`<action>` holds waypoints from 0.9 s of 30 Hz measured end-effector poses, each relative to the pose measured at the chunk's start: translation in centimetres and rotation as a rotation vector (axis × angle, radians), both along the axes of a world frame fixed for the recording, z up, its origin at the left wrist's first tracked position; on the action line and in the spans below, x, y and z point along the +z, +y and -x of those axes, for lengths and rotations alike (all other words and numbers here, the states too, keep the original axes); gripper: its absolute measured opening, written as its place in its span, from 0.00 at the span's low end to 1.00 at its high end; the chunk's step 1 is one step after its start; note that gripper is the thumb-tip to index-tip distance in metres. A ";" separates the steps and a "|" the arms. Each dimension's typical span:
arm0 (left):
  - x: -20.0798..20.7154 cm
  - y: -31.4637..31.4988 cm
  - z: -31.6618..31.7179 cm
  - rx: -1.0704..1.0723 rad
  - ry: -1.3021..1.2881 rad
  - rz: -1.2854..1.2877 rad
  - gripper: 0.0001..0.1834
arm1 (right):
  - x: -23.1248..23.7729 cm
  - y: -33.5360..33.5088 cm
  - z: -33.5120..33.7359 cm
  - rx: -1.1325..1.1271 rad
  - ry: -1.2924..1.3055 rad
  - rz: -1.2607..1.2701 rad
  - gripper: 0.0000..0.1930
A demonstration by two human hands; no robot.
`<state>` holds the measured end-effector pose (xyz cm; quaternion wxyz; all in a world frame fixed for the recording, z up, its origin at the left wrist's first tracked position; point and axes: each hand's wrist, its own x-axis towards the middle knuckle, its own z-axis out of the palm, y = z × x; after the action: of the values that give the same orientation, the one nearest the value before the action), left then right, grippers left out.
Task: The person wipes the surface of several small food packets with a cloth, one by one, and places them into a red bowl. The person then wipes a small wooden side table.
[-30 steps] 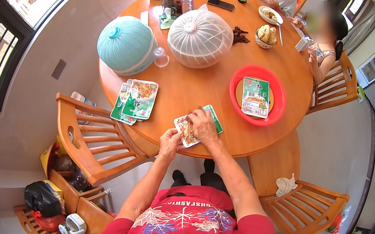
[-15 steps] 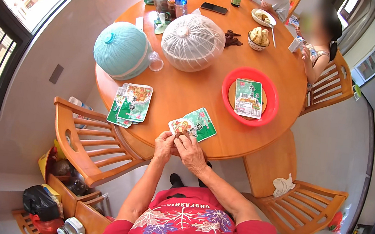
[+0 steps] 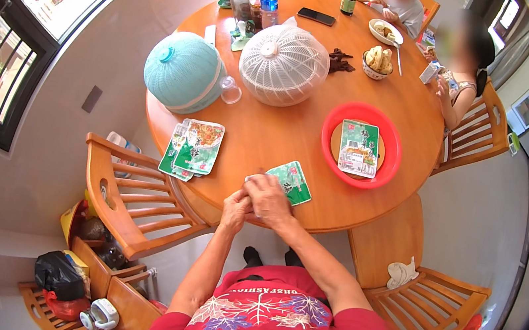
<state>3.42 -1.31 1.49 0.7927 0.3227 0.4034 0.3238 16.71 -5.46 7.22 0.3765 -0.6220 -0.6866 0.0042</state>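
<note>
My left hand (image 3: 236,211) is at the table's near edge, its fingers closed and their tips tucked against my right hand (image 3: 269,199). The right hand's fingers are bent over, covering whatever lies between the two hands. Just beyond them a flat green food packet (image 3: 294,183) rests on the table, its left part covered by my right hand. Several similar packets (image 3: 200,146) lie overlapped to the left. At the right, a red plastic basin (image 3: 390,161) holds a round brown board (image 3: 379,155) with another green packet (image 3: 358,147) on it.
Behind the packets stand a blue mesh food cover (image 3: 183,74), a white one (image 3: 284,67) and a clear cup (image 3: 230,91). Farther back are bottles (image 3: 268,5), a phone (image 3: 316,16) and a food bowl (image 3: 377,63). Two people sit at the far right. Wooden chairs (image 3: 140,195) flank me.
My right hand has shifted over the left fingers and the packet's picture. The small brown thing between my fingertips earlier is hidden now. The whole view has shifted slightly.
</note>
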 end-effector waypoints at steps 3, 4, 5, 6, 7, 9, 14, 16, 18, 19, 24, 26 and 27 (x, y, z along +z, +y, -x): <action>1.2 -0.3 -0.6 -0.011 0.078 -0.003 0.14 | -1.5 1.6 0.4 -0.016 0.006 0.168 0.09; 1.8 -0.4 -0.6 -0.029 0.091 0.034 0.14 | -1.3 1.6 -0.4 -0.059 0.017 0.174 0.09; 2.4 -0.6 -0.9 -0.017 0.125 0.033 0.15 | -1.0 1.7 -1.6 -0.103 0.028 0.179 0.09; 2.3 -0.5 -0.9 -0.035 0.139 0.034 0.16 | -0.8 1.5 -2.6 -0.149 0.038 0.184 0.09; 2.3 -0.4 -0.8 -0.032 0.140 0.034 0.16 | -1.2 1.4 -3.7 -0.235 -0.039 0.113 0.11; 2.3 -0.6 -0.7 -0.030 0.141 0.034 0.16 | -2.0 -0.4 -5.7 -0.278 -0.081 0.053 0.11; 2.7 -0.8 -0.7 -0.006 0.135 0.049 0.15 | -1.8 -7.2 -9.9 -0.263 -0.121 0.087 0.15; 2.6 -0.6 0.0 0.026 0.080 0.067 0.14 | -1.3 -9.8 -11.1 -0.282 -0.109 0.115 0.17; 2.9 -0.8 0.8 0.082 -0.022 0.058 0.13 | -0.9 -10.8 -11.9 -0.273 -0.100 0.134 0.17; 3.5 -0.8 1.3 0.092 -0.011 0.063 0.13 | -0.7 -11.1 -12.3 -0.257 -0.099 0.141 0.18; 9.7 -0.9 -0.2 0.111 -0.123 0.029 0.13 | -1.6 -11.0 -12.9 -0.238 -0.080 0.152 0.17; 12.2 -1.2 -2.9 0.124 -0.189 -0.003 0.13 | -1.7 -10.9 -12.9 -0.241 -0.070 0.122 0.17; 13.0 -1.2 -4.6 0.077 -0.184 -0.032 0.13 | -1.5 -11.0 -13.0 -0.239 -0.052 0.123 0.17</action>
<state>8.00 -2.50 14.49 0.8081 0.2884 0.3357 0.3887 29.68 -16.42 5.72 0.3174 -0.7211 -0.6157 -0.0149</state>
